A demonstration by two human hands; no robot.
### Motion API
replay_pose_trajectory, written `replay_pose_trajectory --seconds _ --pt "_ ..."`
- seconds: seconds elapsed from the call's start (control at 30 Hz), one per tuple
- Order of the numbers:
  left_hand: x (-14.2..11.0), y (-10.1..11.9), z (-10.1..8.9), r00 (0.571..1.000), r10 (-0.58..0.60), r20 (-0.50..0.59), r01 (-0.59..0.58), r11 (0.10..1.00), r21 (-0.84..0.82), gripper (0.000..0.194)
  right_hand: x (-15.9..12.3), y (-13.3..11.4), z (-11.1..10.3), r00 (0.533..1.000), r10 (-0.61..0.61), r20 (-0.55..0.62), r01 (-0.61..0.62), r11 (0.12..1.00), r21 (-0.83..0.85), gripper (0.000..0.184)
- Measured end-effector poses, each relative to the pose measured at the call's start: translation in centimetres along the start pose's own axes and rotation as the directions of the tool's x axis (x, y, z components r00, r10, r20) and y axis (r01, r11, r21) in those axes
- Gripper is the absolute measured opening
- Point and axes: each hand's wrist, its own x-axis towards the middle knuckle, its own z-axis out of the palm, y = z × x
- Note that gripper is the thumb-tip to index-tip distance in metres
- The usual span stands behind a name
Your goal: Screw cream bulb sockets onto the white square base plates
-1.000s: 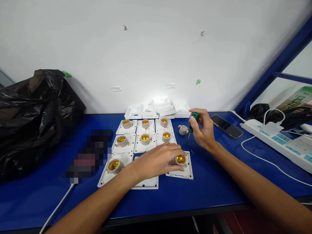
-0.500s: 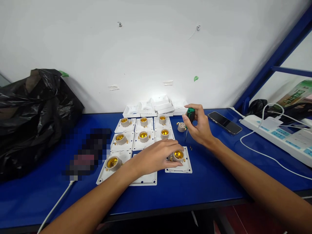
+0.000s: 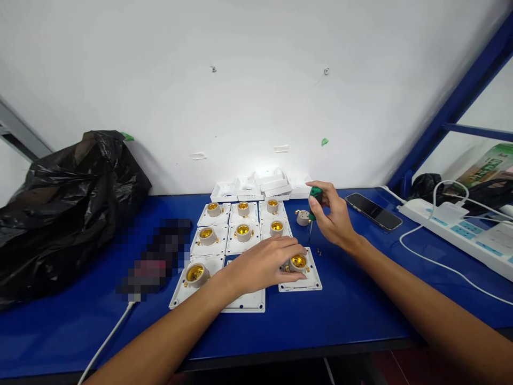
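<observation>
Pinching round socket (image 3: 298, 261) by its sides in left hand (image 3: 266, 264), on white plate (image 3: 306, 285) on table (image 3: 312, 326), green screwdriver (image 3: 316, 194) gripped in right hand (image 3: 335, 216); looks light, rigid, probably brittle ceramic, so best hold by smooth outer wall, clear of brass terminals (image 3: 308, 269).

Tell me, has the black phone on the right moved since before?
No, the phone hasn't moved any way; it lies the same beside the power strip.

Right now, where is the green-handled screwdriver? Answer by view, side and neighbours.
In the head view, the green-handled screwdriver is upright in the right hand, right of centre, beside the loose socket and left of the phone.
</observation>
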Motion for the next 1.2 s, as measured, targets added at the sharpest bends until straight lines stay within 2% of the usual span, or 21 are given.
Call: replay_pose_trajectory --seconds 0.93,1.13,1.2 --pt "0.0 0.1 -0.2 1.0 -0.006 -0.004 0.006 0.998 0.058 0.027 0.0 0.2 0.3 0.997 0.012 -0.074 -0.011 1.0 0.02 0.027" --pt "0.0 -0.1 -0.1 1.0 0.015 -0.024 -0.014 0.999 0.051 0.029 0.3 -0.8 -0.4 0.961 0.015 -0.275 -0.004 0.999 0.038 0.022" --pt "0.0 -0.1 -0.1 1.0 0.017 -0.021 -0.016 0.998 0.054 0.029 0.3 -1.0 -0.5 0.957 0.012 -0.289 0.0 0.999 0.04 0.02"
